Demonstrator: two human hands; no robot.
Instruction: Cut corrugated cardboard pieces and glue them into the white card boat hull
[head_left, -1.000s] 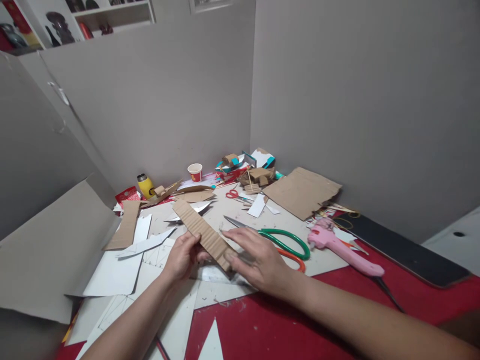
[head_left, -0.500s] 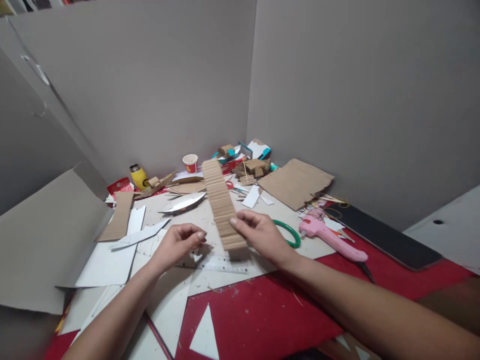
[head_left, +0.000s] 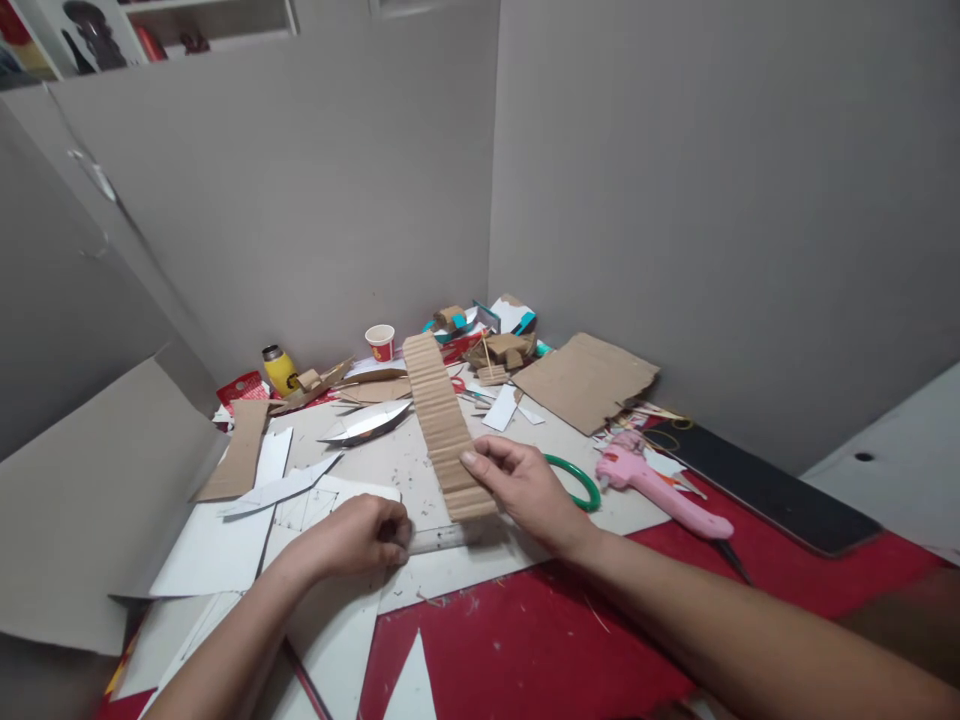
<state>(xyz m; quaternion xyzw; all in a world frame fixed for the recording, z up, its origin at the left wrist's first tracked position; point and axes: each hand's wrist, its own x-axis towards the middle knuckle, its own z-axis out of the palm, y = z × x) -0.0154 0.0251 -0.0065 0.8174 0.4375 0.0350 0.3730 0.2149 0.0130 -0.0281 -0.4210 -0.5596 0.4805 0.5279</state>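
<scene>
Two hands are working over the tabletop (head_left: pixel 525 640). The right hand (head_left: pixel 529 492) is gripping a ribbed cardboard strip (head_left: pixel 439 420) near its lower end, with the thumb pressing on the face that is showing. The strip is standing at a tilt between the two hands, its upper end leaning away toward the back left. The left hand (head_left: pixel 367 535) is curling its fingers at the near left end of a clear ruler (head_left: pixel 442 540); whether it is gripping the ruler, I cannot tell. The ruler is lying just below the strip in view.

Beside the right hand, a green handle (head_left: pixel 589 483) is showing, partly hidden. Farther right, a pink glue gun (head_left: pixel 660 490) is lying with its cord trailing toward the near side, and a long dark board (head_left: pixel 772 490) is lying beyond it. Near the left hand, a paper with drawn lines (head_left: pixel 304 510) and a curved white cutout (head_left: pixel 285 487) are lying, and a piece of brown cardboard (head_left: pixel 238 460) is lying beyond them. A white triangle (head_left: pixel 411 685) is resting on the red cover at the near edge.

Behind the strip, a pointed white boat shape (head_left: pixel 367 423) is sitting to the left, while a torn cardboard sheet (head_left: pixel 589 380) is lying to the right. Toward the back, a yellow bottle (head_left: pixel 280 370) and a paper cup (head_left: pixel 380 343) are standing upright before the grey wall (head_left: pixel 300 200).
</scene>
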